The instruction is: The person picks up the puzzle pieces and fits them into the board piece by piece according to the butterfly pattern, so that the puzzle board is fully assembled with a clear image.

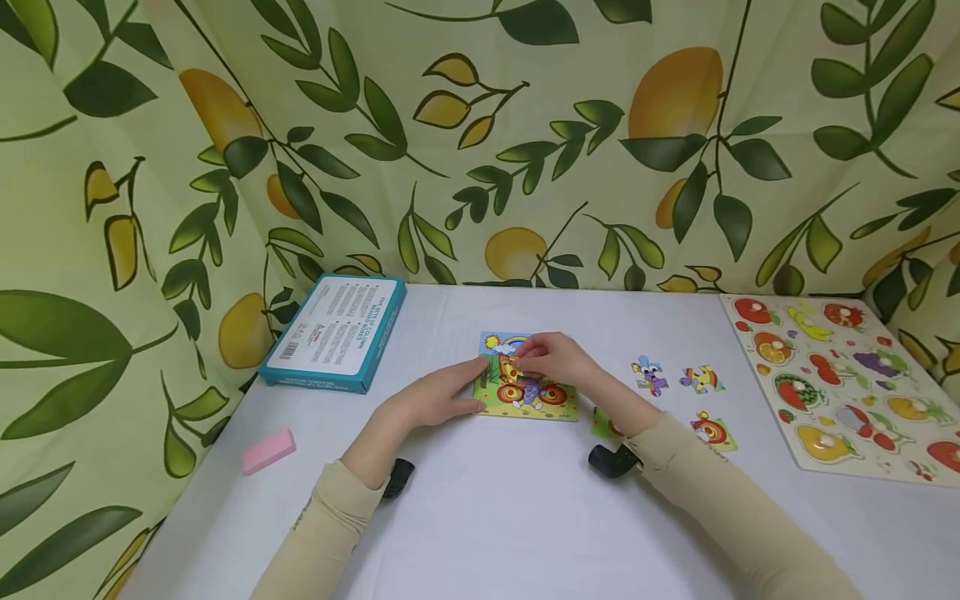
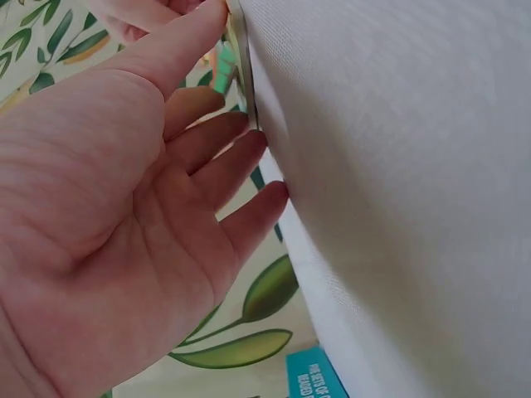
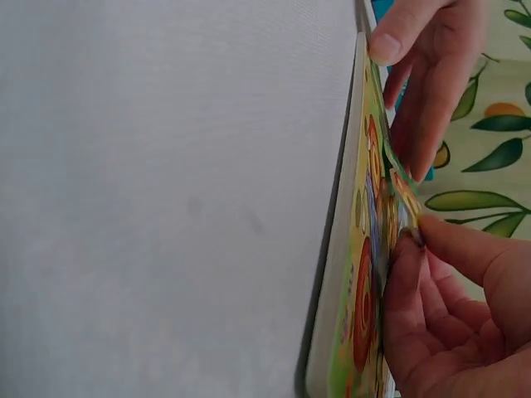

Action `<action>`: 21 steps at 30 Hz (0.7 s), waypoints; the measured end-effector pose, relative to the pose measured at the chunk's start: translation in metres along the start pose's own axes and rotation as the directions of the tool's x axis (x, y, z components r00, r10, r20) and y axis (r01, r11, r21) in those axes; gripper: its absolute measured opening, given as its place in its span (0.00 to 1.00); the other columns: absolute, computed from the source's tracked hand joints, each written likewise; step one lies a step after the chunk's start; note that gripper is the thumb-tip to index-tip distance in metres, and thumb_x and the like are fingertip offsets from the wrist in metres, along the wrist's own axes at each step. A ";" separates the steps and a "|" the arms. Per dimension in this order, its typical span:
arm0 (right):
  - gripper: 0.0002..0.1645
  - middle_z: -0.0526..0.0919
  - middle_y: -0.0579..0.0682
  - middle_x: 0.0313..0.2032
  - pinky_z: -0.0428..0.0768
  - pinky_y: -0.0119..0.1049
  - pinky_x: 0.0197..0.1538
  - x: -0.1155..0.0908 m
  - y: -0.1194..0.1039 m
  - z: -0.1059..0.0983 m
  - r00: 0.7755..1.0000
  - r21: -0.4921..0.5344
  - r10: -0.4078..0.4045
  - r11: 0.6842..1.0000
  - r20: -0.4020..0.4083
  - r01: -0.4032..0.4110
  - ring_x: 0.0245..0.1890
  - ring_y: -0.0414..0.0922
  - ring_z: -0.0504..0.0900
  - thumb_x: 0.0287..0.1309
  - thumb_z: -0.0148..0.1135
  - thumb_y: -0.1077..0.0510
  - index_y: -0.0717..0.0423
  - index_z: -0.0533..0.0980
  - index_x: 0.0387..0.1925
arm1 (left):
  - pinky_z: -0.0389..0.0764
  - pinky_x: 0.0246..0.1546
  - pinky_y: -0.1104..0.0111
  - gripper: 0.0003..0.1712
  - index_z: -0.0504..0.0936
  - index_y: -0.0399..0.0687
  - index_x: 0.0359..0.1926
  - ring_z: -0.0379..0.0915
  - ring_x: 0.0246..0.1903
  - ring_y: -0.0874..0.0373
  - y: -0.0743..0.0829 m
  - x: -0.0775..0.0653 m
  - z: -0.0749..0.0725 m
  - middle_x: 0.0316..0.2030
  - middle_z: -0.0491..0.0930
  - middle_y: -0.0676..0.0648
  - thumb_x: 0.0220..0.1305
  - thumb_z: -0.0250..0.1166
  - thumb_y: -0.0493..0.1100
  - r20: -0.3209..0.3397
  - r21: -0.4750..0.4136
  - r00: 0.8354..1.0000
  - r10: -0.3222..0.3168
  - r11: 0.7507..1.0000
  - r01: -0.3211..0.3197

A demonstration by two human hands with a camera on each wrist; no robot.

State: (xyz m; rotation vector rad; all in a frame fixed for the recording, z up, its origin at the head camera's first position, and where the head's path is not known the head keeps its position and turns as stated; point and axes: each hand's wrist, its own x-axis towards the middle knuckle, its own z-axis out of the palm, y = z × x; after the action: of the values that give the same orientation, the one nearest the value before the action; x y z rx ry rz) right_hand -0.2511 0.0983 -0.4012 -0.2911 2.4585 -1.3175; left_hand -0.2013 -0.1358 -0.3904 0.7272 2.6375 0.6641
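Left hand (image 1: 435,396), fingers extended, touches the left edge of the puzzle board (image 1: 540,414), and the right hand (image 1: 561,360) pinches a tilted puzzle piece (image 3: 405,196) over it!

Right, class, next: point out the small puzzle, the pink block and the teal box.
Small puzzle (image 1: 551,411): head view, yellow lower part.
Pink block (image 1: 268,452): head view, middle of top face.
Teal box (image 1: 332,327): head view, white printed face.

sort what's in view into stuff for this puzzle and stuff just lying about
For the job:
puzzle
piece pinched in the right hand
loose pieces beside the puzzle, probably

Just lying about, it seems:
fruit board
box
pink block
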 end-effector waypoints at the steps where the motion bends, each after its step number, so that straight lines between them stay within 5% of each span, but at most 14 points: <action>1: 0.14 0.83 0.49 0.33 0.78 0.32 0.37 0.001 -0.002 0.002 1.000 -0.027 -0.001 1.000 -0.006 0.001 0.32 0.42 0.79 0.61 0.66 0.53 0.59 0.80 0.43 | 0.55 0.70 0.61 0.41 0.56 0.45 0.75 0.50 0.72 0.55 0.000 0.000 0.000 0.73 0.56 0.48 0.68 0.62 0.50 0.003 -0.001 1.000 0.006 1.000 -0.006; 10: 0.10 0.81 0.48 0.29 0.74 0.30 0.30 0.006 -0.012 0.011 0.998 -0.148 -0.036 0.989 -0.056 0.028 0.28 0.42 0.76 0.61 0.66 0.56 0.58 0.82 0.39 | 0.56 0.70 0.57 0.36 0.60 0.50 0.74 0.49 0.73 0.50 -0.003 0.000 -0.002 0.75 0.51 0.46 0.70 0.60 0.51 0.050 0.052 0.998 0.036 0.998 -0.038; 21: 0.09 0.80 0.47 0.29 0.74 0.33 0.34 0.006 -0.010 0.016 0.989 -0.223 -0.117 0.970 -0.087 0.095 0.29 0.43 0.75 0.60 0.67 0.55 0.56 0.81 0.38 | 0.57 0.69 0.56 0.36 0.61 0.48 0.73 0.49 0.72 0.48 0.000 -0.001 -0.004 0.75 0.52 0.45 0.70 0.60 0.52 0.061 0.079 0.997 0.036 0.996 -0.041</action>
State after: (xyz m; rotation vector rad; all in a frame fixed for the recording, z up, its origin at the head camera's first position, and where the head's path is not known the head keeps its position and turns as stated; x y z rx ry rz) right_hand -0.2500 0.0792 -0.4024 -0.4250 2.7118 -1.1264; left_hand -0.2026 -0.1379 -0.3866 0.8103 2.6141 0.5407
